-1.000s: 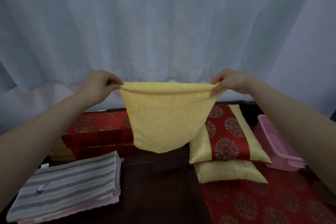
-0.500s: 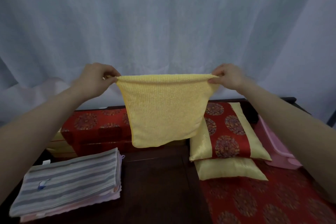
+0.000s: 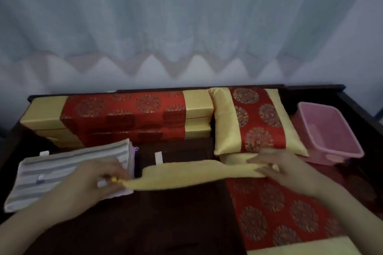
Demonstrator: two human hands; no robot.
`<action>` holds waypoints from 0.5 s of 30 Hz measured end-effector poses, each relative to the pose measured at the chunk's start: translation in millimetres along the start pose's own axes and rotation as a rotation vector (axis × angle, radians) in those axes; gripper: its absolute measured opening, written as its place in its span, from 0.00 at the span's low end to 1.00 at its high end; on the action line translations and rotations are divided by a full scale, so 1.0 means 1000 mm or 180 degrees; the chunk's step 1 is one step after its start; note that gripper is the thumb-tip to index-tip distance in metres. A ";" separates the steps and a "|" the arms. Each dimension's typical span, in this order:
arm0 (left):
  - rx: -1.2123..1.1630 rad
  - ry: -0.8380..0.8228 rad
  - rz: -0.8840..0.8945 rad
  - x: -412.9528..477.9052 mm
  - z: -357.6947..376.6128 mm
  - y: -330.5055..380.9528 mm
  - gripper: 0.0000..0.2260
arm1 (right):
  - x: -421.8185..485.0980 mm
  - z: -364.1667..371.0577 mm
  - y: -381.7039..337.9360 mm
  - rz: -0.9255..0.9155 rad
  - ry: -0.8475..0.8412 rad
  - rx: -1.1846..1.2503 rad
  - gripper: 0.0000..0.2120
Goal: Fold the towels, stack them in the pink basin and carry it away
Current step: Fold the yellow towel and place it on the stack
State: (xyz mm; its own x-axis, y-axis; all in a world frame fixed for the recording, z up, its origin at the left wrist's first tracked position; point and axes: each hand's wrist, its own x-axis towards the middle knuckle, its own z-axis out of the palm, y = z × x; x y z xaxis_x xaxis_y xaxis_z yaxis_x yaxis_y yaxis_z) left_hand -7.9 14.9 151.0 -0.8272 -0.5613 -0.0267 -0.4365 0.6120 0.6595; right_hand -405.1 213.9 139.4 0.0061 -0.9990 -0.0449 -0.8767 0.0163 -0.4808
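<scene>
While a moment ago the yellow towel (image 3: 186, 174) was hanging high before the curtain, the person is now bringing it down low over the dark wooden top, drawn out into a long flat band. The left hand (image 3: 89, 182) is pinching one end with curled fingers, over the folded striped towels (image 3: 62, 167). The right hand (image 3: 284, 170) is clamping the other end between fingers and thumb, beside the cushion (image 3: 257, 120). Folding is probably continuing, as the pink basin (image 3: 323, 122) is holding no towels yet.
</scene>
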 end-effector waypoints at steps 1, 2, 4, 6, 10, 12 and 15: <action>-0.0042 -0.0262 -0.0041 -0.007 0.018 -0.008 0.08 | -0.009 0.016 0.003 0.0159 -0.0140 0.0151 0.12; -0.0092 -0.0477 -0.0075 -0.013 0.037 -0.017 0.06 | -0.015 0.032 0.009 0.0325 -0.0269 0.0315 0.11; -0.0310 -0.0761 -0.0210 -0.018 0.066 -0.033 0.03 | -0.021 0.057 0.018 0.0583 -0.0419 0.0536 0.10; -0.0734 -0.0835 -0.0523 -0.013 0.088 -0.050 0.03 | -0.019 0.083 0.031 0.0792 -0.0393 0.0709 0.11; -0.1372 -0.0168 -0.1370 0.019 0.131 -0.088 0.07 | 0.006 0.135 0.056 0.1246 0.0101 0.0825 0.12; -0.1582 0.0198 -0.1885 0.040 0.152 -0.105 0.04 | 0.025 0.160 0.070 0.1513 0.0305 0.0789 0.08; -0.1620 0.0304 -0.2402 0.063 0.180 -0.126 0.05 | 0.049 0.192 0.086 0.1784 0.0204 0.0635 0.07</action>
State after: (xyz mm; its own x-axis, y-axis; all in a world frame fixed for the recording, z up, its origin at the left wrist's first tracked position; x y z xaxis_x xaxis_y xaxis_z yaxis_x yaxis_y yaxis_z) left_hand -68.5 2.9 -69.4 -0.3430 -0.7702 -0.5377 -0.6219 -0.2428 0.7445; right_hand -387.9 174.6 -72.8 -0.4658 -0.8362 -0.2895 -0.6305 0.5432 -0.5545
